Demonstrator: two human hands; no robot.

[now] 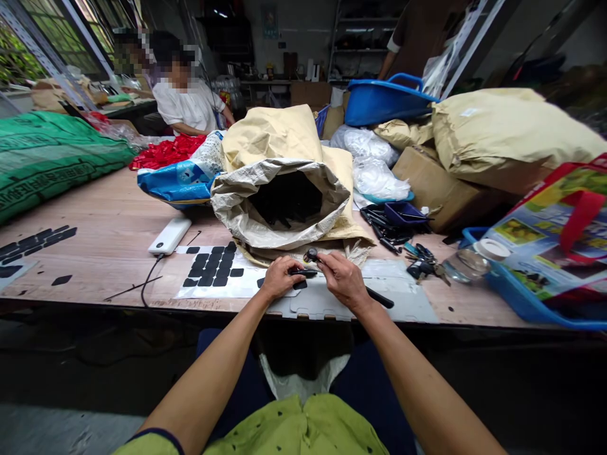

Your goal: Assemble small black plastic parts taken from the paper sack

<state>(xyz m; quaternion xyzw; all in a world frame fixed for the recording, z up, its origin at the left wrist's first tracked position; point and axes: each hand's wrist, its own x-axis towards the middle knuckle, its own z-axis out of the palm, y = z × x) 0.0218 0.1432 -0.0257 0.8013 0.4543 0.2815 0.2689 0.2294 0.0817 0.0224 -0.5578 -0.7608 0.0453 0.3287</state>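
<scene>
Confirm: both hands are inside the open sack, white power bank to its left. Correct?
Wrong on one point: the left hand and right hand are outside the open sack, in front of it, per the head view. The white power bank is to its left.

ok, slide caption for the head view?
Left hand and right hand hold small dark parts before an open sack.

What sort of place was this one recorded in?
Probably a small workshop or hand-assembly room: a long wooden worktable holds rows of small black pieces, a big open sack of dark parts stands on it, and a person in a white top sits farther back.
</scene>
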